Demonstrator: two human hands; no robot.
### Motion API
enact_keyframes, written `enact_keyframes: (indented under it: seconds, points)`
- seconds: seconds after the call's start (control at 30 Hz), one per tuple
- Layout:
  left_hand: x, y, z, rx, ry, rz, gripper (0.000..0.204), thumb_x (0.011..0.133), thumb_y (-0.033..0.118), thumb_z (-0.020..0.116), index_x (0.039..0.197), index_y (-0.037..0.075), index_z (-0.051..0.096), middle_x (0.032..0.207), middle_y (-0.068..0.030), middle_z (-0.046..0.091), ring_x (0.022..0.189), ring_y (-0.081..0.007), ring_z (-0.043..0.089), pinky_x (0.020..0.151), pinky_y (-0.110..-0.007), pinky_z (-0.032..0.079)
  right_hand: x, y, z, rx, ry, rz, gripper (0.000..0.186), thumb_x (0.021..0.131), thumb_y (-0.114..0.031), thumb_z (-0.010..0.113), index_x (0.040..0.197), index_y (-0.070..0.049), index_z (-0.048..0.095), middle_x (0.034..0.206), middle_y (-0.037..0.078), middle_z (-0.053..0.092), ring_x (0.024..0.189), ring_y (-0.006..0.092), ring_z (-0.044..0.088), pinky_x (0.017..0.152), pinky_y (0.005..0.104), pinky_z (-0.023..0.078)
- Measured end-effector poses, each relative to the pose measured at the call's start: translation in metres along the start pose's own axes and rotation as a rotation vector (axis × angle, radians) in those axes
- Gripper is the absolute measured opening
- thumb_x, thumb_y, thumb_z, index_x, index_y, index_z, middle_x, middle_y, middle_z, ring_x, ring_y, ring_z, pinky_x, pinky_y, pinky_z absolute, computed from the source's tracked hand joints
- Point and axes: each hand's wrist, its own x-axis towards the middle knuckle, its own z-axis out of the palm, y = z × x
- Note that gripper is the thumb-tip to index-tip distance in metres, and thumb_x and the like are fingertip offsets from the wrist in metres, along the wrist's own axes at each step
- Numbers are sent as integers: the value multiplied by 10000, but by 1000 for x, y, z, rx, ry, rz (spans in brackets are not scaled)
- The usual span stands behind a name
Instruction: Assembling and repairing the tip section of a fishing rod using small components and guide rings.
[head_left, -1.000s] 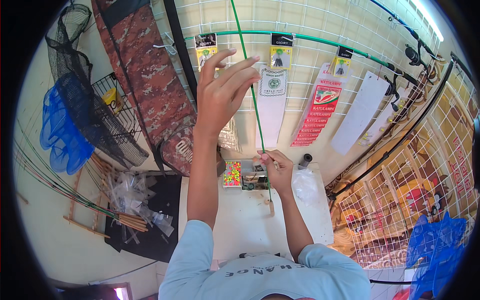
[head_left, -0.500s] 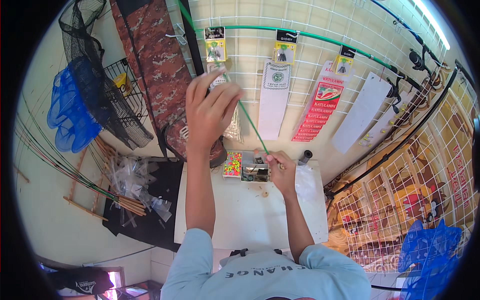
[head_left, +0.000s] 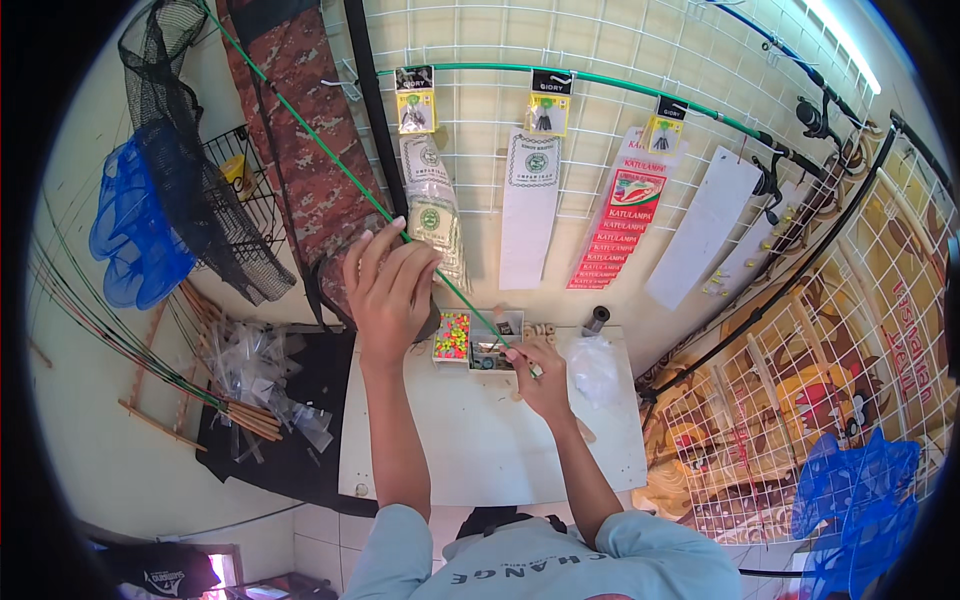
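A thin green rod (head_left: 320, 142) slants from the upper left down to the table's back edge, its lower end in my right hand (head_left: 542, 375). The right fingers pinch it just above a small compartment tray (head_left: 495, 372). Farther up the rod, my left hand (head_left: 392, 290) is raised, with its fingertips bent against it; the thumb is hidden. Beside the tray, a box holds several bright pink, yellow and green beads (head_left: 452, 335). Small dark items lie in the tray, too small to name.
The white table (head_left: 470, 450) carries a clear plastic bag (head_left: 595, 370) and a dark cylinder (head_left: 596, 320). Packets hang from a wire grid behind, below a green fishing rod (head_left: 620, 80). Thin rods with wooden handles (head_left: 250, 420) and plastic wrappers (head_left: 250, 365) lie at left.
The rod's upper part has swung left, and my left hand has come down along with it. My right hand has moved slightly left and down. The whole view has shifted a little.
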Motion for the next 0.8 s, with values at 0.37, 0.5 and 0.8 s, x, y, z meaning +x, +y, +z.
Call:
enact_keyframes:
  seconds: [0.37,0.5,0.8]
  points:
    - [-18,2,-3,18,-40,-16,146,730,83,710,855,116,642,914,9,640,1102,-204,569,991,-425,365,-9,13,1,-149,42,-62,126,828,-96,657,933,-58,714,786,73,644,700,201,530,708,311,405]
    - [-33,-1,-3,14,-59,-34,129,740,82,695,850,106,631,911,3,641,1087,-205,570,982,-427,364,-14,21,3,-198,28,-39,133,835,-102,650,946,-56,709,779,68,637,733,212,551,716,311,402]
    - [-80,-10,-15,7,-143,-91,183,727,65,700,884,127,629,935,16,637,1087,-206,563,994,-429,359,-42,37,20,-282,-14,-40,93,837,-87,635,905,-58,692,840,68,637,812,241,570,794,342,372]
